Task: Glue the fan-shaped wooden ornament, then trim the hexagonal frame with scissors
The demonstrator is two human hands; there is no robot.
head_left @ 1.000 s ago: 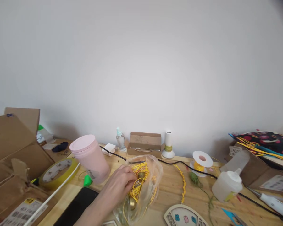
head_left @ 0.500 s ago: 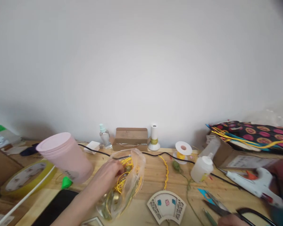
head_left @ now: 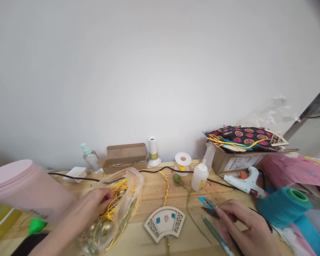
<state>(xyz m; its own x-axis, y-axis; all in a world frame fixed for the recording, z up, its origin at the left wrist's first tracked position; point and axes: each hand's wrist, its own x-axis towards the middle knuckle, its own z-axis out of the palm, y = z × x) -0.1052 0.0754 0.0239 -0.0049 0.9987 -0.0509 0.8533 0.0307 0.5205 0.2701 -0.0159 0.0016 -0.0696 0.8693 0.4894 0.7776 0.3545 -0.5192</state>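
Note:
My left hand reaches into a clear plastic bag, its fingers closed on yellow cord bunched inside. Round gold-coloured bells show in the lower part of that bag. At the right, my right hand is closed on a pair of scissors, blades pointing away to the left; the handles are mostly hidden beneath it. Between my hands lies a pale fan-shaped wooden pendant with small blue and pink flowers. A twisted yellow cord runs from its top. Beside the scissors is a green pen.
Left stand a pink tumbler and a roll of yellow tape. Along the wall are a cardboard box, thread spools and a glue bottle. A glue gun and teal thread cone lie right. A black cable crosses behind.
The view has swung right, bringing the teal cone in. My right hand has come up further over the scissors. My left hand stays at the bag, among the yellow cord.

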